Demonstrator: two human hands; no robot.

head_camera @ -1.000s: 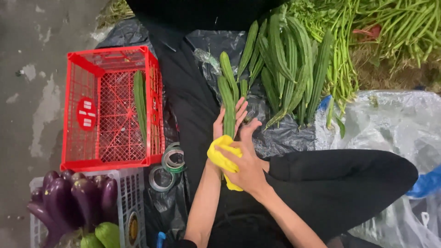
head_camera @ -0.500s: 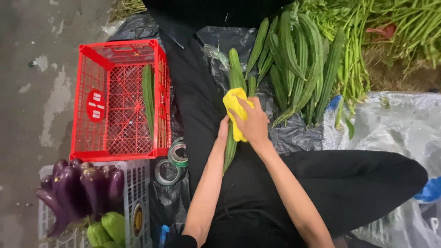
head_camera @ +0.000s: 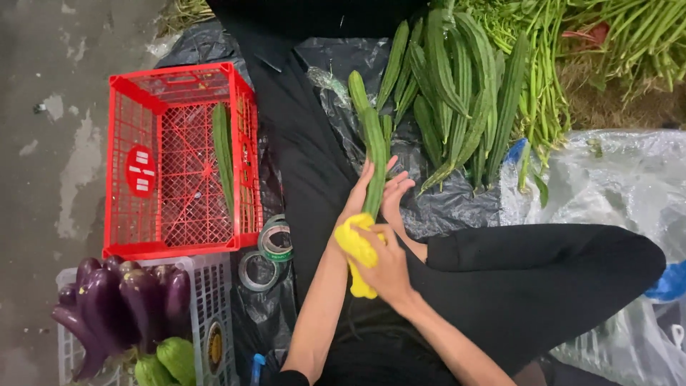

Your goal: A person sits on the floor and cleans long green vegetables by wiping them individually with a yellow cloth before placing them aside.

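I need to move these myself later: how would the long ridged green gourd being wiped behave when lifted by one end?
The long ridged green gourd probably stays stiff: it stands straight from the left hand. Its ridges likely aid grip and limit rolling.

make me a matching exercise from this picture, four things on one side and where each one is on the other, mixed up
Things:
1. yellow cloth
2. single ridged gourd
3. purple eggplants
4. tape rolls

Places:
A. in the white crate, lower left
B. inside the red crate
C. in the right hand, wrapped on the gourd that the left hand holds
D. on the black sheet beside the red crate

Pairs: 1-C, 2-B, 3-A, 4-D
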